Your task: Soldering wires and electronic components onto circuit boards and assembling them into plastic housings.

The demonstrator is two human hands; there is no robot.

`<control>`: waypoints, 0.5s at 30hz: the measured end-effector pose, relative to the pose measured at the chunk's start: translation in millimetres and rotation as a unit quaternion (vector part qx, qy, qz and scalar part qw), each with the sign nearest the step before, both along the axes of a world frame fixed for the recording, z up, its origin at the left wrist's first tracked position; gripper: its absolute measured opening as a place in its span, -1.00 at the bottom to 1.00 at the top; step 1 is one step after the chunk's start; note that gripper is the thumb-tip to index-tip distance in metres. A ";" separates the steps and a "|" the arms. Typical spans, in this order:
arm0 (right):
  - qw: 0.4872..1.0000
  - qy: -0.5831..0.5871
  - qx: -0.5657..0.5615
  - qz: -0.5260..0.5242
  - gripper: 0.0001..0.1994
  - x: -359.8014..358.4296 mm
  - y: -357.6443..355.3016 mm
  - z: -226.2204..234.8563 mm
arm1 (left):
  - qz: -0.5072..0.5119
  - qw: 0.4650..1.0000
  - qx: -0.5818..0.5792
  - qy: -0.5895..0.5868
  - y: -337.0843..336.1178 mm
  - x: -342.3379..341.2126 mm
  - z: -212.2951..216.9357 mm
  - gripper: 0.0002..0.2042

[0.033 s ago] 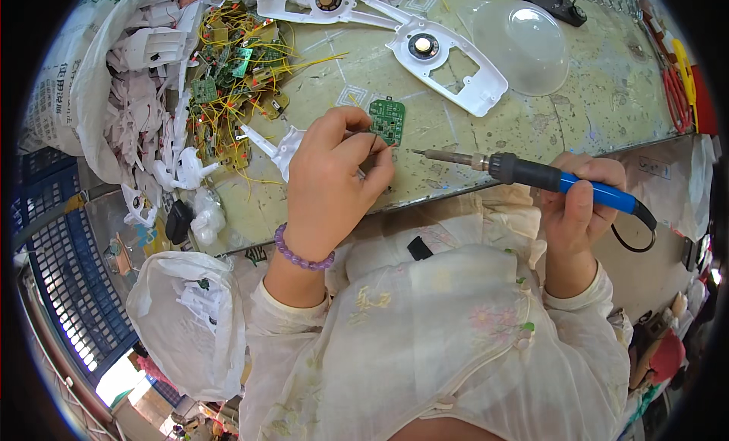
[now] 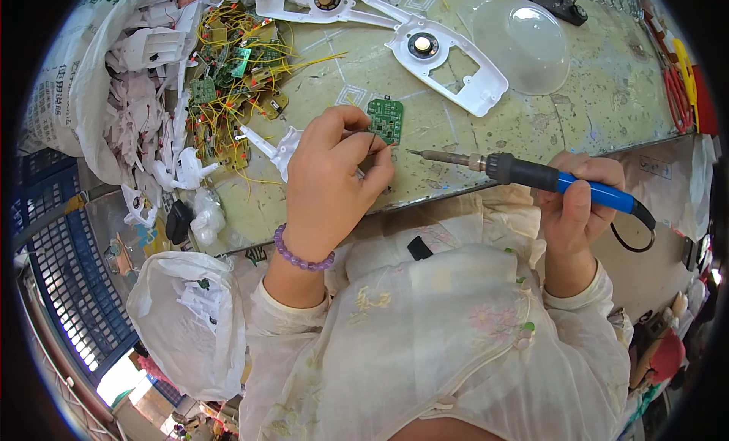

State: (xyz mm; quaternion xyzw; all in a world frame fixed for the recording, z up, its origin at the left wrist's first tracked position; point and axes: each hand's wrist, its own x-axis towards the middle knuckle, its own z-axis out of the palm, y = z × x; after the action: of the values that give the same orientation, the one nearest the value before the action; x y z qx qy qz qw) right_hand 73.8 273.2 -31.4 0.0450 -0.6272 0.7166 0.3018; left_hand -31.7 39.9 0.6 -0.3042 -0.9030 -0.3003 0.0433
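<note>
My right hand [image 2: 581, 202] is wrapped round the blue handle of a soldering iron [image 2: 524, 171]. Its metal tip points left and stops a short way to the right of a small green circuit board [image 2: 386, 120]. The board lies on the worktable beside the fingers of my left hand [image 2: 334, 171]. Those fingers are pinched together around what looks like a thin dark wire [image 2: 371, 143] by the board's lower left corner; my hand hides most of it. Partly under my left hand lies a white plastic housing part [image 2: 282, 154].
At the back left, circuit boards with yellow wires [image 2: 239, 69] lie heaped beside white plastic parts [image 2: 144, 107]. A white frame with a round dial [image 2: 448, 61] and a translucent bowl-shaped cover [image 2: 524, 50] lie farther back. A white bag [image 2: 186, 327] hangs below the table's left front edge.
The soldering iron's tip has shifted slightly left, nearer the circuit board. The board has moved a hair to the left. My left hand stays where it was.
</note>
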 end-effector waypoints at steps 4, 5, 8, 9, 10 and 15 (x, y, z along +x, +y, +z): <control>1.000 0.013 0.009 0.016 -0.80 -5.7 -1.9 -3.1 | 0.006 1.000 -0.001 -0.004 0.8 -0.9 0.7 -0.92; 1.000 0.011 0.007 0.016 -0.80 -6.5 -2.1 -2.9 | 0.006 1.000 -0.003 -0.006 0.8 -0.9 0.7 -0.92; 0.999 0.015 0.021 0.019 -0.79 -8.3 -2.0 -2.1 | 0.016 0.999 0.011 -0.025 1.0 -0.4 0.1 -0.93; 0.999 0.022 0.027 0.034 -0.78 -9.2 -2.3 -2.0 | 0.018 1.000 0.008 -0.022 1.4 -0.4 0.8 -0.93; 0.998 0.028 0.034 0.049 -0.77 -10.0 -2.7 -1.9 | 0.020 1.000 0.004 -0.019 1.7 -0.3 1.5 -0.93; 0.995 0.037 0.052 0.082 -0.75 -12.5 -5.8 -0.4 | 0.030 0.999 -0.008 -0.016 4.4 1.3 3.3 -0.93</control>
State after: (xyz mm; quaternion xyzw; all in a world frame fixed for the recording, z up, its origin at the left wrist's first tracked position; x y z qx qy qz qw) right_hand 61.3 267.4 -31.8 0.1378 -0.6461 0.7035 0.2621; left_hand -30.4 44.2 3.9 -0.2723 -0.9149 -0.2959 0.0356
